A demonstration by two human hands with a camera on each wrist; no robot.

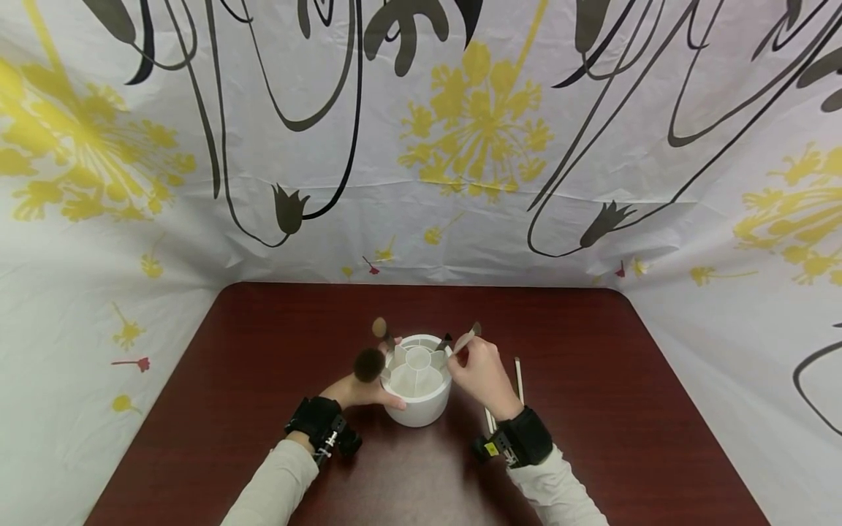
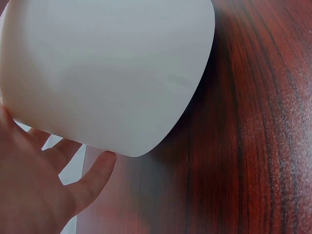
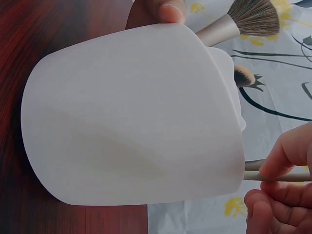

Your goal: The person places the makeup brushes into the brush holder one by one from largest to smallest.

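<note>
A white round makeup brush holder (image 1: 417, 413) with several compartments stands on the table. My left hand (image 1: 358, 392) grips its left side, thumb toward the near side and fingers around the far side. Pinched in my right hand (image 1: 484, 374) is a makeup brush (image 1: 467, 339), bristles up. The right wrist view shows its thin handle (image 3: 252, 175) at the holder's rim. A large fluffy brush (image 1: 369, 364), a smaller tan-tipped brush (image 1: 379, 326) and a dark-tipped brush (image 1: 445, 340) stand in the holder. Its white wall (image 2: 107, 73) fills much of the left wrist view.
Thin brushes lie on the dark red wooden table (image 1: 296, 321), one handle (image 1: 519, 376) beyond my right wrist and others (image 1: 490, 421) partly hidden beneath it. A white patterned cloth (image 1: 421, 219) hangs behind the table and along its sides.
</note>
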